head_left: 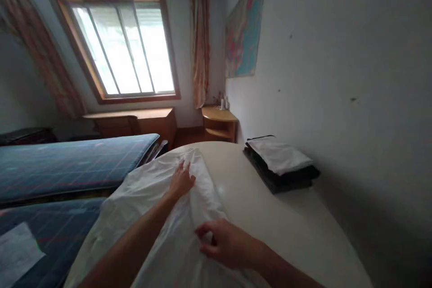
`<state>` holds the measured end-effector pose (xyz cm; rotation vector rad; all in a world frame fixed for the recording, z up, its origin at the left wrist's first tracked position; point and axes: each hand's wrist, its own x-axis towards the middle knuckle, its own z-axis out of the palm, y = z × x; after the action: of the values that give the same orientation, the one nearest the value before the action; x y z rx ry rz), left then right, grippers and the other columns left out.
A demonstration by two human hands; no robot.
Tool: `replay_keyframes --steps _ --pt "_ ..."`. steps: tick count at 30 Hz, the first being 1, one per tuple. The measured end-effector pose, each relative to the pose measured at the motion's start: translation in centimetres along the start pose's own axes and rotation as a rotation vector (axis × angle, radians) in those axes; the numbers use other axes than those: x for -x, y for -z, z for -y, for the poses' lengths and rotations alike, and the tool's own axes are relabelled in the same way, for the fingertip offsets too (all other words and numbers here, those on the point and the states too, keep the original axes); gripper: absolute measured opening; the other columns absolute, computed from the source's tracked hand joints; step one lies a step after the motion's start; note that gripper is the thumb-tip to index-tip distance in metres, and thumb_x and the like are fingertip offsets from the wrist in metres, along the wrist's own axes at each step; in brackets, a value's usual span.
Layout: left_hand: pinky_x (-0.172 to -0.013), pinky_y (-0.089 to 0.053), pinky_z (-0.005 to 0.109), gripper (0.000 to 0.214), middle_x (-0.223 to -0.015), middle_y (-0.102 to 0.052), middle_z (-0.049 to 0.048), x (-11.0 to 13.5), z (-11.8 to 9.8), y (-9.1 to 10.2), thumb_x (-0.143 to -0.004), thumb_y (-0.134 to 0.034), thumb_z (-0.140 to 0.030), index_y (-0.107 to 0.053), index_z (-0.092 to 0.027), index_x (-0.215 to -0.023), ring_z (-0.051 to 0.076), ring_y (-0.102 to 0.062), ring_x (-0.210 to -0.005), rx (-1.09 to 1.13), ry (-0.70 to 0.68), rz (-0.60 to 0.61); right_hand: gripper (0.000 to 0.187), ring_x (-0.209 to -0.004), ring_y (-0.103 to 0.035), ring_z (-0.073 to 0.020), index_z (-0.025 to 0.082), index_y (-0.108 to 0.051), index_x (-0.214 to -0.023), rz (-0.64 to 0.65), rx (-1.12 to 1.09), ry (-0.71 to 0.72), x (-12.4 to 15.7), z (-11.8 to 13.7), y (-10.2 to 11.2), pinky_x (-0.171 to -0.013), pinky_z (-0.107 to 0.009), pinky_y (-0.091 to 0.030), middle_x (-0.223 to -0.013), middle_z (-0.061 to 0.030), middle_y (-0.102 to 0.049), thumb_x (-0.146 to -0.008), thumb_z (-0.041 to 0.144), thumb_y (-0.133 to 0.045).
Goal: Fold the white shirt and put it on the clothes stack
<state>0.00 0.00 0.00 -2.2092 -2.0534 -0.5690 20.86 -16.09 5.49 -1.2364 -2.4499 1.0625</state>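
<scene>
A white cloth garment (148, 216), its exact kind unclear, lies spread over the left part of a round cream table (259, 220). My left hand (182, 180) rests on its far part, fingers stretched out and apart. Nearer to me, my right hand (222, 240) is just over the garment's right side. Its thumb and fingers curve toward each other with a gap between them, and nothing shows in that gap. Wrinkles run along the cloth around both hands.
A stack of folded dark and white clothes (280, 157) sits at the table's right, by the wall. Left of the table are blue plaid mattresses (74, 162), one with a white sheet (20, 252) on it. A desk (151, 117) and a corner shelf (219, 114) stand beyond.
</scene>
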Motion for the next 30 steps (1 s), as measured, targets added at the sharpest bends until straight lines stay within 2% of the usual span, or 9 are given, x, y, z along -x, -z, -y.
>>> replay_keyframes --steps 3,5,6,8,10,13,19,30 --pt "-0.113 -0.031 0.048 0.057 -0.159 -0.029 0.0172 1.4 -0.4 -0.4 -0.096 -0.046 -0.044 -0.046 -0.019 -0.148 0.036 -0.034 -0.143 -0.002 0.013 0.020 0.037 -0.090 -0.069 -0.0176 0.018 -0.070 -0.120 0.002 0.055 0.066 -0.7 0.6 0.8 -0.084 -0.024 -0.051 -0.105 -0.0074 -0.074 -0.087 0.021 -0.054" --pt "-0.111 -0.031 0.055 0.058 -0.158 -0.032 0.0176 2.3 -0.5 -0.7 -0.097 -0.042 -0.051 -0.047 -0.022 -0.147 0.042 -0.034 -0.141 -0.009 0.027 0.039 0.040 -0.107 -0.066 -0.0198 0.017 -0.069 -0.123 -0.021 0.128 0.146 -1.2 0.4 0.8 -0.098 -0.027 -0.047 -0.117 -0.0095 -0.071 -0.086 0.016 -0.053" --pt "-0.110 -0.030 0.058 0.059 -0.157 -0.034 0.0180 2.8 -0.4 -0.8 -0.098 -0.040 -0.053 -0.046 -0.023 -0.148 0.044 -0.033 -0.141 -0.014 0.031 0.051 0.043 -0.120 -0.059 -0.0220 0.016 -0.067 -0.126 -0.041 0.174 0.192 -1.5 0.1 0.7 -0.107 -0.030 -0.041 -0.128 -0.0110 -0.066 -0.085 0.017 -0.055" --pt "-0.110 -0.027 0.060 0.058 -0.156 -0.036 0.0161 3.5 -0.1 -1.0 -0.098 -0.038 -0.052 -0.044 -0.025 -0.149 0.045 -0.032 -0.141 -0.022 0.022 0.076 0.053 -0.141 -0.039 -0.0279 0.014 -0.057 -0.138 -0.066 0.257 0.247 -2.0 -0.8 0.0 -0.119 -0.038 -0.026 -0.148 -0.0133 -0.048 -0.087 0.026 -0.059" --pt "-0.112 -0.026 0.059 0.056 -0.157 -0.034 0.0135 4.0 0.3 -1.2 -0.099 -0.038 -0.049 -0.040 -0.027 -0.151 0.044 -0.029 -0.143 -0.021 0.008 0.094 0.065 -0.148 -0.023 -0.0321 0.014 -0.045 -0.148 -0.052 0.323 0.225 -2.4 -1.8 -0.9 -0.122 -0.046 -0.018 -0.158 -0.0143 -0.033 -0.091 0.041 -0.057" --pt "-0.114 -0.023 0.058 0.058 -0.160 -0.030 0.0124 4.1 0.4 -1.6 -0.100 -0.036 -0.047 -0.036 -0.026 -0.153 0.043 -0.024 -0.146 -0.006 -0.002 0.101 0.069 -0.150 -0.015 -0.0316 0.017 -0.035 -0.154 -0.014 0.373 0.165 -2.6 -2.8 -1.6 -0.123 -0.049 -0.012 -0.162 -0.0117 -0.023 -0.096 0.053 -0.044" --pt "-0.115 -0.022 0.057 0.058 -0.159 -0.032 0.0099 2.1 -1.5 -2.5 -0.100 -0.034 -0.049 -0.035 -0.027 -0.154 0.040 -0.024 -0.146 0.037 -0.051 0.104 0.072 -0.151 -0.011 -0.0293 0.016 -0.030 -0.156 -0.007 0.403 0.074 -2.1 -3.6 -0.4 -0.124 -0.047 -0.009 -0.163 -0.0086 -0.021 -0.098 0.057 -0.038" --pt "-0.117 -0.021 0.055 0.060 -0.160 -0.031 0.0071 -4.5 -8.0 -4.6 -0.099 -0.033 -0.053 -0.033 -0.029 -0.154 0.040 -0.021 -0.147 0.110 -0.162 0.145 0.068 -0.151 -0.013 -0.0264 0.016 -0.029 -0.156 -0.074 0.460 -0.066 -1.0 -6.9 4.6 -0.124 -0.044 -0.010 -0.163 -0.0063 -0.020 -0.100 0.053 -0.037"
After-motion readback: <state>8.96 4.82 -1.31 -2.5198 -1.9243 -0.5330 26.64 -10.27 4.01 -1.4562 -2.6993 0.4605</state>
